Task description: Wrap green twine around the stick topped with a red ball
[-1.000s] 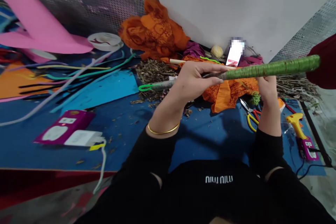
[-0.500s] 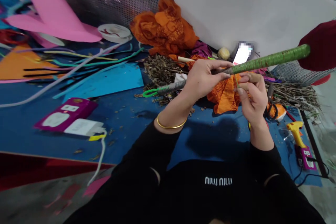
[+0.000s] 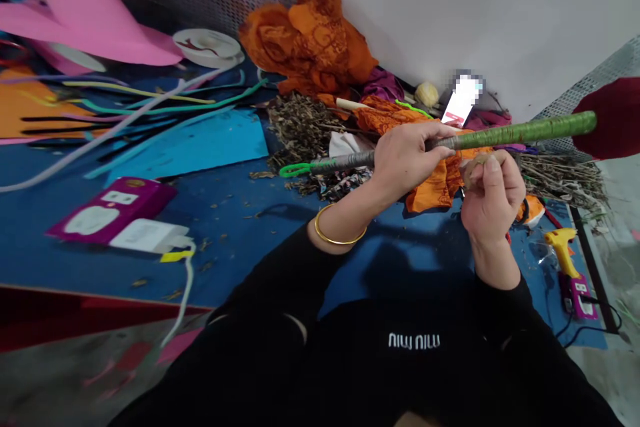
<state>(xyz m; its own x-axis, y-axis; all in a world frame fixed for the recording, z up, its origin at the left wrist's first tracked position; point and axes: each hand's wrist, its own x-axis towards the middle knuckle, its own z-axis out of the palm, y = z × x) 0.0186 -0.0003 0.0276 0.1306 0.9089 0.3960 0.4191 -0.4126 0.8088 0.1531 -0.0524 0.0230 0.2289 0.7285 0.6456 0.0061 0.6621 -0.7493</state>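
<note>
My left hand (image 3: 406, 155) is closed around a long thread-wrapped stick (image 3: 533, 131), held aslant above the table. Green wrapping covers its right part, and grey shows towards the left. At the left end is a bright green loop (image 3: 294, 170); a dark red rounded head (image 3: 607, 119) tops the right end, partly out of view. Just below the stick, my right hand (image 3: 493, 197) is closed in a pinch on a thin green thread, now mostly hidden by the fingers. An orange cloth (image 3: 434, 181) lies behind and beneath both hands.
Dried plant stems (image 3: 563, 177), a phone (image 3: 459, 101) and crumpled orange fabric (image 3: 320, 40) line the back. On the right lies a yellow glue gun (image 3: 563, 243). Pipe cleaners (image 3: 165, 108), a blue sheet (image 3: 200, 147) and a purple power strip (image 3: 107, 210) occupy the left.
My right hand has moved slightly right and down, its fingers curling tighter. The stick has tilted nearer level, its red head lower, while my left hand keeps hold and shifts a little right.
</note>
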